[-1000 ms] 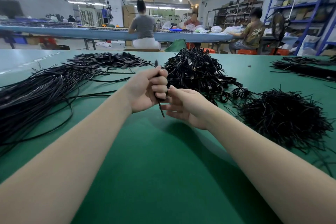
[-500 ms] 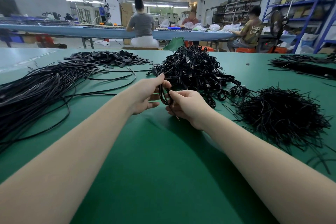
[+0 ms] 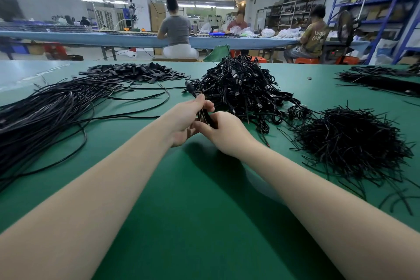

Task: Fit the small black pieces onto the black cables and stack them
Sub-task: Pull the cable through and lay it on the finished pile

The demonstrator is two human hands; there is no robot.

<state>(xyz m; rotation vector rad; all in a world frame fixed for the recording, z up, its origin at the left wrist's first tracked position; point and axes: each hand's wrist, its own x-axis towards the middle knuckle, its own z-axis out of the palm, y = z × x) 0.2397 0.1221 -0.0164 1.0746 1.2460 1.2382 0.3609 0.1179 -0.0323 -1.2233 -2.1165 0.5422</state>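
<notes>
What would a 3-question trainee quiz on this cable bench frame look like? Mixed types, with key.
1. True or false: both the left hand and the right hand have a grip on the black cable held between them.
2. Multiple choice: where on the green table does the pile of flat small black pieces lie? A) far left, behind the long loose cables B) at the near edge C) at the right beside the pile of short black strands
3. Fill in: the tangled heap of cables lies just ___ the hands.

Key: 1 true; 2 A; 3 beyond
</notes>
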